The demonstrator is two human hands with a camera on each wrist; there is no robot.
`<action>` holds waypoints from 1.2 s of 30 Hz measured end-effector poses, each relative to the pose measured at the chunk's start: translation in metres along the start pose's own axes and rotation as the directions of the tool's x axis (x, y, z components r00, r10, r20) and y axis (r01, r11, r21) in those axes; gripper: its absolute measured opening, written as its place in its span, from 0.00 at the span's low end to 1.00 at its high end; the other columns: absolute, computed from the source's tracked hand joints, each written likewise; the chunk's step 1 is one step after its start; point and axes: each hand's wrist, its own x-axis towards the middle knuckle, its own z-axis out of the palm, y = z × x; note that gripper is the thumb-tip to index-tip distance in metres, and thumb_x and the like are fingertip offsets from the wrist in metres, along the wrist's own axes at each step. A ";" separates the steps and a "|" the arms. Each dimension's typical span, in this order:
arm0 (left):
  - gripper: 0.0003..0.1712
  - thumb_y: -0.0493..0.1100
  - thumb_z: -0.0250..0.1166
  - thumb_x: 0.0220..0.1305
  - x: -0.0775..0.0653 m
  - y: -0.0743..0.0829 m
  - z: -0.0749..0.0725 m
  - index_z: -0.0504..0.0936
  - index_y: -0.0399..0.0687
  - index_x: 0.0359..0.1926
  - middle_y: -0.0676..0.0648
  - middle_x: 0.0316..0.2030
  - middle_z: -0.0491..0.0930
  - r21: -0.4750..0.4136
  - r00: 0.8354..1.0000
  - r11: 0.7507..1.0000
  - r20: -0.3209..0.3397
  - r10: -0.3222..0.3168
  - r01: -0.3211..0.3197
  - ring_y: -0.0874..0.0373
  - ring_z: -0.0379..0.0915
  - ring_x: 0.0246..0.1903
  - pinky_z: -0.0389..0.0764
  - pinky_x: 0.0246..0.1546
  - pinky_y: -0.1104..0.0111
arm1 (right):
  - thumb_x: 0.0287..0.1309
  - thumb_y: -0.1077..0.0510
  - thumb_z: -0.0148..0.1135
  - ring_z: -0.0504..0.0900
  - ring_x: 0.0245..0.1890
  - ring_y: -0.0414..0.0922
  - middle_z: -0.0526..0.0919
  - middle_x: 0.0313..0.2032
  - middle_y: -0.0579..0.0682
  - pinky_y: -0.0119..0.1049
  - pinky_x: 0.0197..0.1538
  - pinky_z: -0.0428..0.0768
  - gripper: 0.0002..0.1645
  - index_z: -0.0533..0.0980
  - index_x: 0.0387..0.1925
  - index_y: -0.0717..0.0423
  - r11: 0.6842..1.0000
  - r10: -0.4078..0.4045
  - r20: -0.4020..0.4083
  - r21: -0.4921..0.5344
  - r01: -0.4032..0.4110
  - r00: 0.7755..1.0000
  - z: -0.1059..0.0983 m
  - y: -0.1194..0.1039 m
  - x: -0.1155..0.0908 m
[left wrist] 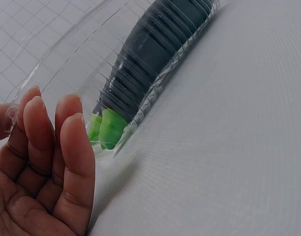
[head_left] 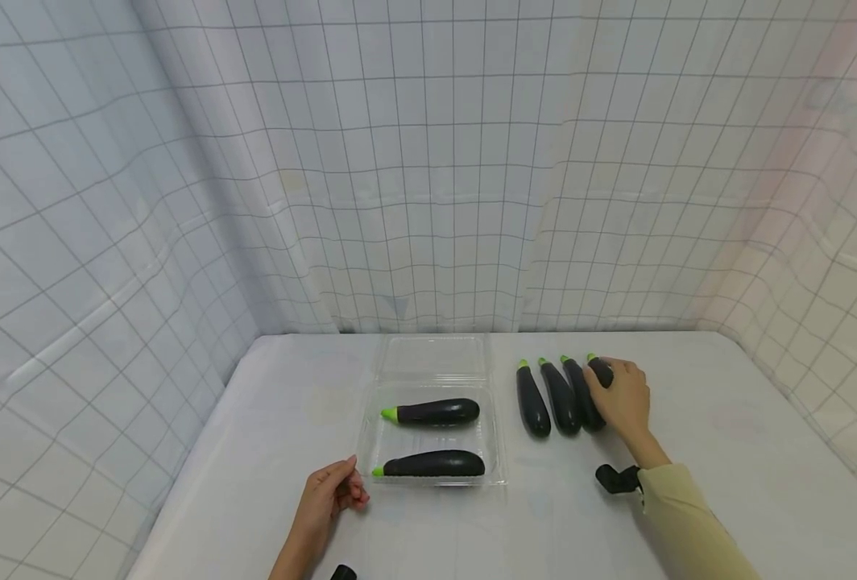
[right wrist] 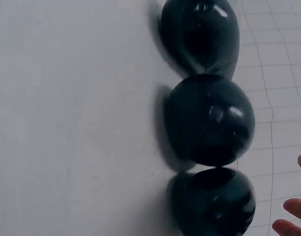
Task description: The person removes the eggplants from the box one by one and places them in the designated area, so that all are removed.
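My right hand [head_left: 623, 399] is at the rightmost eggplant [head_left: 602, 371], a black one with a green stem, and hides its lower part. In the right wrist view its fingertips [right wrist: 293, 206] are spread and apart from the round eggplant ends [right wrist: 209, 120]. Beside the near left corner of a clear plastic clamshell box [head_left: 497, 451] is my left hand [head_left: 327, 491], its fingers loosely bent. The left wrist view shows this hand [left wrist: 47, 172] close to the box corner; contact cannot be told. Two eggplants lie crosswise in the box, one behind [head_left: 439, 412], one in front [head_left: 436, 463].
Three more eggplants lie side by side left of my right hand: the left [head_left: 532, 401], the middle [head_left: 560, 399] and the right one [head_left: 583, 395]. The box's lid [head_left: 434, 354] lies folded back. Gridded white curtains [head_left: 428, 201] enclose the white table [head_left: 298, 387].
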 end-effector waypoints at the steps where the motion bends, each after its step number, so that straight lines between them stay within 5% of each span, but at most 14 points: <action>1: 0.21 0.49 0.56 0.68 0.000 0.000 0.000 0.75 0.40 0.22 0.48 0.17 0.73 0.002 1.000 1.000 0.001 0.001 -0.001 0.57 0.76 0.20 0.80 0.24 0.68 | 0.63 0.47 0.56 0.64 0.55 0.68 0.69 0.54 0.72 0.62 0.54 0.62 0.29 0.72 0.54 0.69 1.000 -0.014 0.004 0.018 0.014 1.000 0.000 -0.003 0.000; 16: 0.20 0.48 0.56 0.68 0.001 -0.003 -0.001 0.75 0.40 0.22 0.47 0.17 0.73 -0.013 1.000 1.000 -0.001 0.000 0.000 0.57 0.76 0.20 0.80 0.24 0.68 | 0.63 0.52 0.60 0.67 0.58 0.61 0.71 0.56 0.65 0.58 0.58 0.64 0.27 0.71 0.57 0.66 0.942 -0.254 0.049 0.239 0.236 0.966 0.004 -0.048 -0.006; 28: 0.20 0.49 0.57 0.67 0.002 0.000 0.000 0.75 0.39 0.22 0.47 0.18 0.73 -0.007 1.000 1.000 -0.006 -0.007 0.007 0.57 0.76 0.20 0.80 0.24 0.68 | 0.62 0.50 0.61 0.59 0.66 0.59 0.68 0.61 0.62 0.58 0.63 0.58 0.30 0.69 0.60 0.62 0.917 -0.355 0.148 0.248 0.313 0.923 0.002 -0.089 -0.013; 36: 0.20 0.47 0.55 0.69 0.002 0.000 -0.001 0.75 0.40 0.22 0.48 0.18 0.73 0.002 1.000 1.000 0.013 0.000 0.000 0.58 0.76 0.20 0.80 0.24 0.68 | 0.62 0.51 0.62 0.63 0.64 0.56 0.70 0.61 0.60 0.54 0.62 0.63 0.29 0.70 0.60 0.61 0.881 -0.438 0.164 0.275 0.386 0.884 0.004 -0.107 -0.023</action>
